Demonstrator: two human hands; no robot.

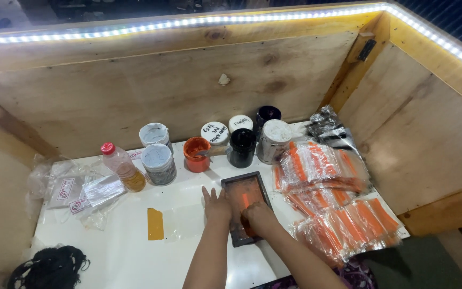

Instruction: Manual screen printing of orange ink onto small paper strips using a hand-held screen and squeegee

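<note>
Hands: two, both on the small dark printing frame near the middle of the white table.
Left hand: fingers spread flat, pressing the frame's left edge, gripping nothing.
Right hand: curled over the frame's near part, on the orange-stained mesh; whether it holds a tool I cannot tell.
Jars: eight behind the frame (some lidded, so contents hidden). One open orange jar holds orange ink with a stick in it; one open black jar looks dark inside; two grey-topped tubs stand to the left.
Bottle: one, plastic bottle, red cap, yellow liquid, left of the tubs.
Packets: a heap of clear bags of orange strips on the right, too many to count.
Yellow scraper: one, lying flat, left of the hands.
Clear bags: a few, far left.
</note>
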